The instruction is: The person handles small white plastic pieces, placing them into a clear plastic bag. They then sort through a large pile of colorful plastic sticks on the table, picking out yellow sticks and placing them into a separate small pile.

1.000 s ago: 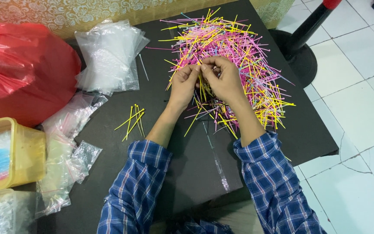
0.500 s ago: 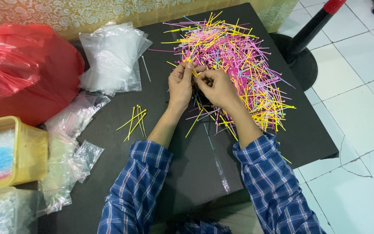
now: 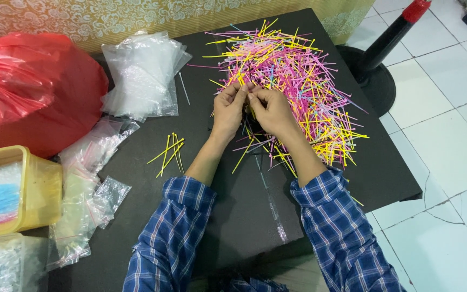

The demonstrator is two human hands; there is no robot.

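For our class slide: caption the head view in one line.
Both hands, left hand and right hand, pick at a pile of coloured cable ties on a black table.

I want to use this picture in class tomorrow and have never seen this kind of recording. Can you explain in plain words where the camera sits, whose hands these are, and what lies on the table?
There is no machine here. The camera is worn on a person's head and looks down, so both arms in blue checked sleeves are that person's own. The left hand and right hand meet at the near edge of a big pile of thin plastic ties, pink, yellow and a few blue, pinching some between the fingertips. All this lies on a black table. A small bunch of yellow ties lies apart on the left. Further left are a stack of clear plastic bags, a red bag and a yellow tub.
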